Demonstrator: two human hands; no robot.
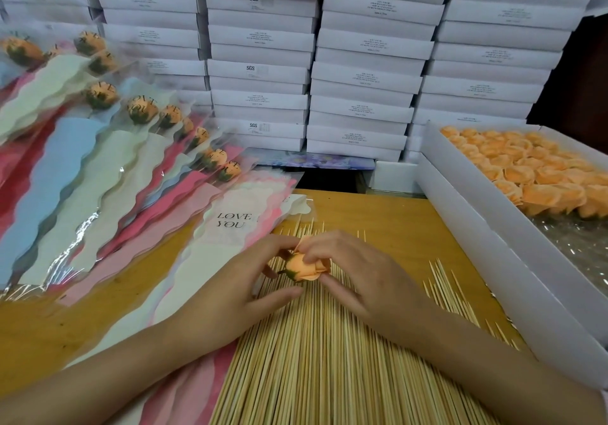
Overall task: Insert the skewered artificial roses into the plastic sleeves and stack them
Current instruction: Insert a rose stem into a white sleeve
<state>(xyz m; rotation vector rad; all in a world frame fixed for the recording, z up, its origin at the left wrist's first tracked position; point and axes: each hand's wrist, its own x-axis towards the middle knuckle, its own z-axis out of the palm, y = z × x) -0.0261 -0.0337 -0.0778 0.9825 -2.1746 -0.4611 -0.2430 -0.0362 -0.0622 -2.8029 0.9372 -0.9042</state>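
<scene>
The right hand (357,268) curls over the petals of an orange rose (301,270) and the left hand (235,281) pinches its green base, just above the skewers (312,359) on the bench (394,217). Left of the skewers lie empty sleeves (230,227), with filled sleeves (131,151) further left. A box (493,260) stands to the right.

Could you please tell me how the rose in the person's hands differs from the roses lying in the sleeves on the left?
The held rose is bare; the sleeved roses sit inside clear plastic sleeves with coloured liners. The held rose is gripped by the left hand and right hand above the skewers; the sleeved roses lie overlapping on the table. Both are orange with green bases.
</scene>
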